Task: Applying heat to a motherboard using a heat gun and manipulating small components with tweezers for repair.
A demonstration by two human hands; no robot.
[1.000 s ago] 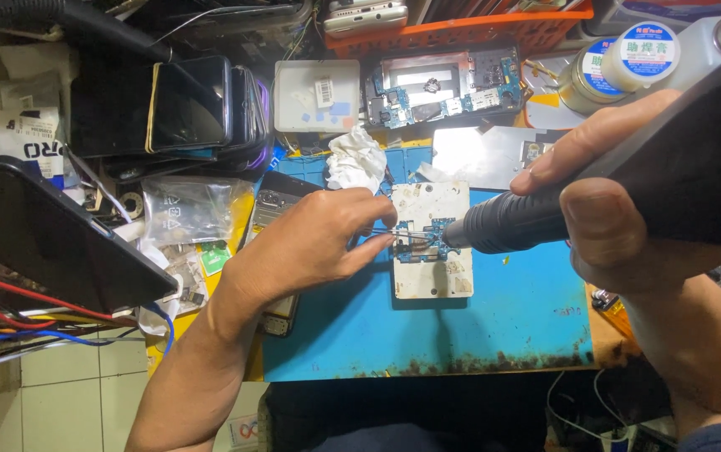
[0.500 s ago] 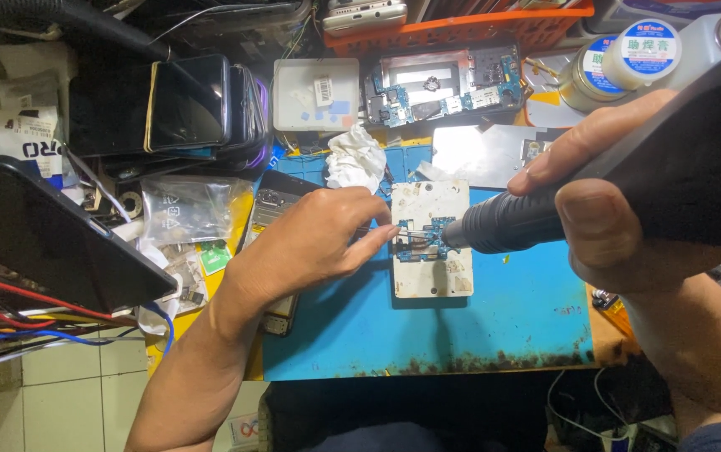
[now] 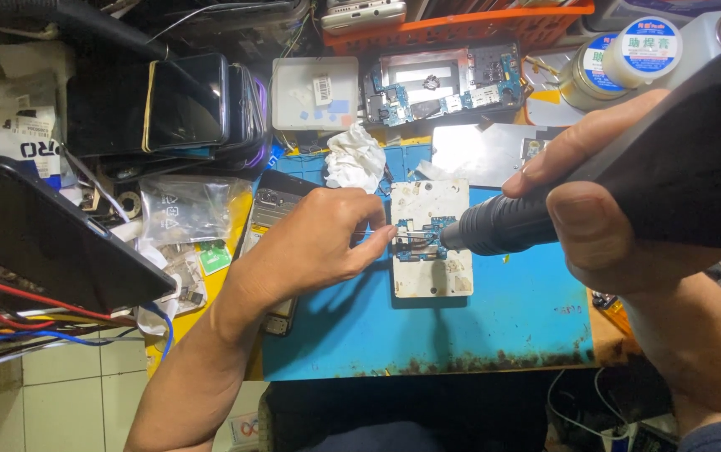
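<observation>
My right hand (image 3: 603, 209) grips a thick black hot-air tool (image 3: 628, 180), its nozzle aimed at a small blue circuit board (image 3: 422, 238). The board lies on a stained white block (image 3: 432, 276) on a blue work mat (image 3: 427, 326). My left hand (image 3: 310, 243) rests on the mat left of the block. Its fingertips pinch thin tweezers (image 3: 406, 238) whose tips touch the board just in front of the nozzle.
A crumpled white tissue (image 3: 354, 159) lies behind my left hand. Stacked phones (image 3: 185, 105), a white plastic box (image 3: 314, 92) and an opened phone frame (image 3: 444, 84) line the back. Two round jars (image 3: 628, 54) stand at the right. A dark phone (image 3: 34, 234) and coloured wires (image 3: 9, 326) lie at left.
Both hands hold nearly still. The nozzle and tweezers stay on the same spot of the board.
</observation>
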